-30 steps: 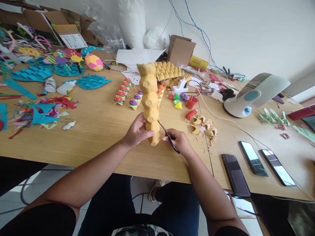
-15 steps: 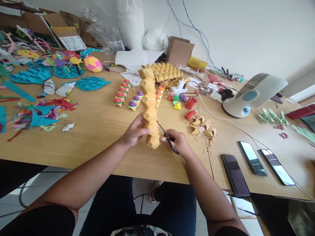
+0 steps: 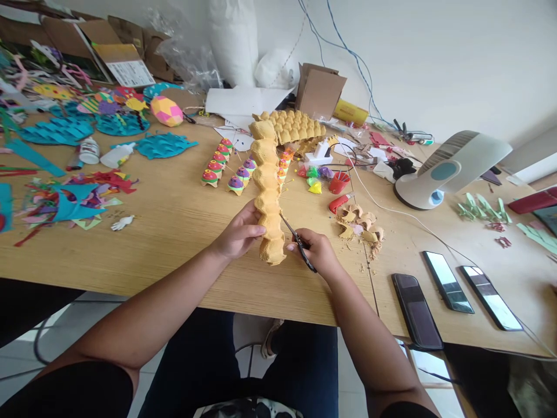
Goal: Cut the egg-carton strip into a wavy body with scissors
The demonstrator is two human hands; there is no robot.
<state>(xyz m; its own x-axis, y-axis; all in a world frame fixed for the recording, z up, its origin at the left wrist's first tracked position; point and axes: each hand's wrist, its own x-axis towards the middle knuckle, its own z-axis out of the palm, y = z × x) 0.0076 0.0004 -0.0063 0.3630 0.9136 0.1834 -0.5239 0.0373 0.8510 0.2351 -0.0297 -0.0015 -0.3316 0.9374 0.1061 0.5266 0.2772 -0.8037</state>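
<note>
A long strip of yellow egg carton (image 3: pixel 267 180) is held lengthwise above the table by my left hand (image 3: pixel 241 229), thumb on its near face and fingers behind. My right hand (image 3: pixel 315 249) is closed round a pair of dark scissors (image 3: pixel 303 247). The scissors' tip touches the strip's right edge; how far the blades are apart cannot be made out. Behind the strip lies a larger yellow egg tray (image 3: pixel 298 126). Painted carton rows in red and green (image 3: pixel 216 162) and in purple (image 3: pixel 242 176) stand left of it, and an orange one (image 3: pixel 285 162) is partly hidden.
Carton scraps (image 3: pixel 360 223) and a red cutter (image 3: pixel 339 202) lie to the right, near a red cup (image 3: pixel 338 183). Several phones (image 3: pixel 416 310) rest along the right front. A white fan (image 3: pixel 448 168) stands behind them. Coloured paper pieces (image 3: pixel 69 203) are heaped at left.
The view has shifted very slightly. Both hands, the egg carton strip and the scissors keep nearly the same positions.
</note>
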